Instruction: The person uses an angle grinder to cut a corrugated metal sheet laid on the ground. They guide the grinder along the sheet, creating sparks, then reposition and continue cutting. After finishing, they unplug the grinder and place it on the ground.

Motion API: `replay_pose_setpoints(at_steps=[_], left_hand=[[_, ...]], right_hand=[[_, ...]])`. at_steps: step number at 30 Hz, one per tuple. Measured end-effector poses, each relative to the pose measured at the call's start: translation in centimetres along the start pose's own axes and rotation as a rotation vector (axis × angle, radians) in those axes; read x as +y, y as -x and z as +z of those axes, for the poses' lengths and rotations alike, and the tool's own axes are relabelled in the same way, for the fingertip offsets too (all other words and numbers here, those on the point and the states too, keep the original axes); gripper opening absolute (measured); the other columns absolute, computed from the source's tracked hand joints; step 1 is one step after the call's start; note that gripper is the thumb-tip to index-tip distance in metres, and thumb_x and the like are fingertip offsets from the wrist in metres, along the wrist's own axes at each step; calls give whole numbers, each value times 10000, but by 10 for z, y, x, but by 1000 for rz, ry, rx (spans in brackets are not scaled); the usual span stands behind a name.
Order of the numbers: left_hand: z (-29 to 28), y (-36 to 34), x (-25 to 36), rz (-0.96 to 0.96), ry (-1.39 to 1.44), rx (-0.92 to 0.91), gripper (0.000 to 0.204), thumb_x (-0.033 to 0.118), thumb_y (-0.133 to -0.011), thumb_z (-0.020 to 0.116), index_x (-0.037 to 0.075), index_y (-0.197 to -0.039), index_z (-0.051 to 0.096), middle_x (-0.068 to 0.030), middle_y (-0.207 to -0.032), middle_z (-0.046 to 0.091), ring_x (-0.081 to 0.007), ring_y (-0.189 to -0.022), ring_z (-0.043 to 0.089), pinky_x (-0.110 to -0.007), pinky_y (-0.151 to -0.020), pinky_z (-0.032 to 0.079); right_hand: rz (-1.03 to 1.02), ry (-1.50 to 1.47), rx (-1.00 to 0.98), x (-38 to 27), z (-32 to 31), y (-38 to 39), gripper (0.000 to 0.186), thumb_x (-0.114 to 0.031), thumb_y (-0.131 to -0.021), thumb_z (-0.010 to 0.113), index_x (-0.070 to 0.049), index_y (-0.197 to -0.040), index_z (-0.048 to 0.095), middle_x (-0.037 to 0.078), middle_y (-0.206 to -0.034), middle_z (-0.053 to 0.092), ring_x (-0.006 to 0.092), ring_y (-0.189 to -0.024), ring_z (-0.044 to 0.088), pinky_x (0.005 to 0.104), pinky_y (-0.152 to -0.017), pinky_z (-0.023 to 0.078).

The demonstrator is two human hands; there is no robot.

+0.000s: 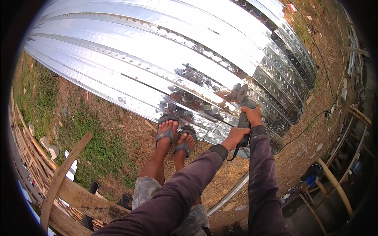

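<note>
Both of my hands are closed around an angle grinder (243, 119). My right hand (253, 114) wraps the front of its body, near the metal head. My left hand (236, 136) grips the rear end, where a dark cord loops down. The grinder's disc end is over shiny ribbed metal roofing sheets (130, 72) that lie stacked on the ground. Whether the disc touches the metal is hard to tell. A line runs across the sheets near the grinder, where one sheet's edge overlaps others.
My sandalled feet (165, 133) stand at the near edge of the sheets. Grass (90, 157) and dry soil surround them. Wooden boards (82, 196) and bamboo lie at lower left. Bamboo poles (334, 185) border a lower area at right. A thin cord (307, 130) crosses the soil.
</note>
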State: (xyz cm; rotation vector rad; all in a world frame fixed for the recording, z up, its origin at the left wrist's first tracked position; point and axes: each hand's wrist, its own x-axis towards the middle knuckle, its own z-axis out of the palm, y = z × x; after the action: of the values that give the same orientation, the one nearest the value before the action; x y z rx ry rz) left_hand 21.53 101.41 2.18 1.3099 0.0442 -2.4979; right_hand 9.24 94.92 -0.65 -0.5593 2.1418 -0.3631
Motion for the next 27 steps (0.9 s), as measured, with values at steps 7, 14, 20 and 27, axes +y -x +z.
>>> replay_pose_setpoints(at_steps=[7,14,20,27], left_hand=[[1,-1,2,4,45,6,237,191,-769,687,-34,-831,642,-53,-671,603,-167,-464,573,-327,-394,454],[-3,-1,2,-1,2,1,229,186,-789,662,-17,-895,653,-44,-719,624,-132,-540,584,-299,-451,472],[1,0,3,-22,-2,-3,248,188,-779,671,-25,-905,656,-54,-735,633,-143,-567,602,-295,-472,481],[2,-5,2,-11,39,-8,253,201,-775,681,-31,-870,652,-62,-709,623,-164,-513,597,-323,-429,474]], right_hand=[[-56,-12,30,3,2,-1,827,-215,-609,849,79,-1248,414,186,-1085,601,276,-893,630,397,-745,537],[28,20,-8,-8,4,3,875,-152,-603,844,91,-1286,355,219,-1138,568,303,-990,613,371,-818,533],[32,12,0,-2,-1,-2,868,-145,-603,840,81,-1286,355,216,-1146,565,302,-999,610,371,-841,525],[-31,8,18,7,2,-13,853,-183,-605,848,84,-1267,380,203,-1106,580,284,-930,620,387,-773,532]])
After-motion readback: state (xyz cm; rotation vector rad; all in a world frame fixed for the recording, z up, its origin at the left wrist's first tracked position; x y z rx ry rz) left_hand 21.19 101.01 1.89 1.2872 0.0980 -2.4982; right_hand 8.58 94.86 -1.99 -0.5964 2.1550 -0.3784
